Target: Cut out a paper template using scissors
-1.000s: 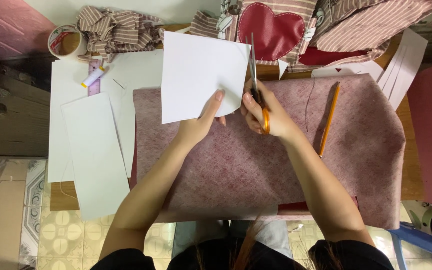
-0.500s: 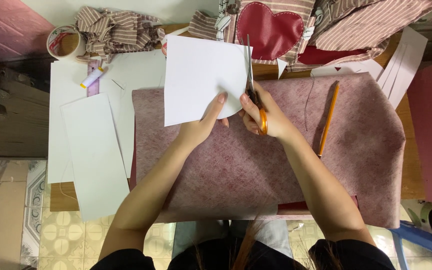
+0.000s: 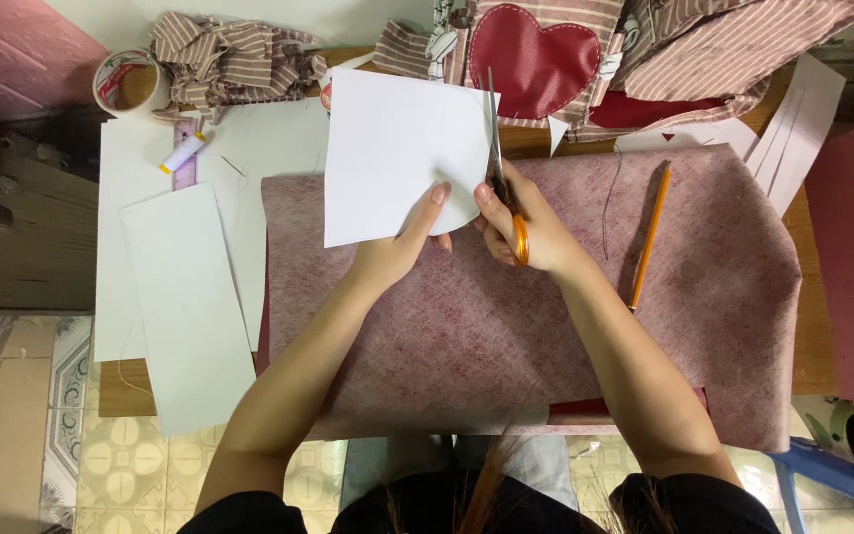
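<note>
The right hand (image 3: 536, 232) had its fingers (image 3: 491, 203) closed through the orange-handled scissors (image 3: 502, 168), whose blades had crept further up the right edge of the white paper sheet (image 3: 397, 148). The left hand (image 3: 397, 247) pinched that sheet's lower edge and had tilted it slightly above the mauve felt cloth (image 3: 546, 326) on the worktop (image 3: 121, 391), so the cut was advancing.

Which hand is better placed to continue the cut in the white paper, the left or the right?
Right. The right hand holds the orange-handled scissors at the white paper's edge; the left hand only steadies it.
</note>
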